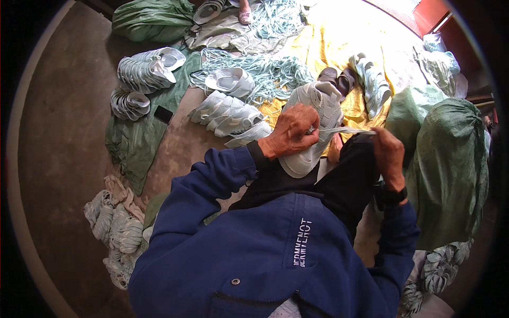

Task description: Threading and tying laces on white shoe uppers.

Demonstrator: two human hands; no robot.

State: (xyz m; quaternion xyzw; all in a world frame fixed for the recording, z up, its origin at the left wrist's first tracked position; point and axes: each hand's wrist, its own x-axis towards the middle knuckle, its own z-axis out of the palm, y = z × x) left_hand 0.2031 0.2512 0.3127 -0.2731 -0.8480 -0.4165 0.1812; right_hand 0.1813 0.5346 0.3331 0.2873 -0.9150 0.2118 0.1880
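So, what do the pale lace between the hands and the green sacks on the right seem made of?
Lace: likely fabric, matte-looking, as it is a thin, flat strip; fibre unclear. Sacks: probably woven plastic, faintly glossy, judging by their creased, light-catching folds.

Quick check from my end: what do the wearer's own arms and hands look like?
Both hands, the left and the right, are bare, with no gloves. The left sleeve and right sleeve are long and navy blue. A dark cuff rings the left wrist; a black band, perhaps a watch, circles the right.
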